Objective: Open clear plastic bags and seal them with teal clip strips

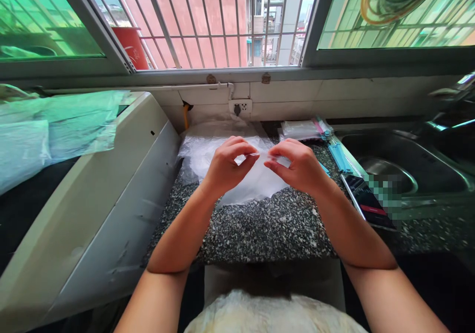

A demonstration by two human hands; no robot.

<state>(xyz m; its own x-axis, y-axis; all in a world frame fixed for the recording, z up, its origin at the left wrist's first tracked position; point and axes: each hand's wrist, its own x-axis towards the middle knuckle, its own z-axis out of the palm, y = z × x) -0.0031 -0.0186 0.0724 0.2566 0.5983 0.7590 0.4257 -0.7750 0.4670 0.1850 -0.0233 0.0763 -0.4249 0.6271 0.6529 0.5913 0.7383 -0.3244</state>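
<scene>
My left hand (229,164) and my right hand (299,164) are raised over the counter, close together with a small gap between the fingertips. Each pinches thumb against fingers on the edge of a thin see-through plastic bag (256,184). The bag's cloudy sheet spreads below and between the hands. More flat plastic bags (198,137) lie behind my left hand, and I cannot tell where the held one ends and those begin. Beyond my right hand rests a stack of small plastic packets (301,129).
The speckled stone counter (267,229) runs between a white appliance (122,184) on the left and a metal sink (441,167) on the right. A phone (365,202) and light-blue strips (339,158) lie by the sink. A wall socket (240,107) holds a plug under the barred window.
</scene>
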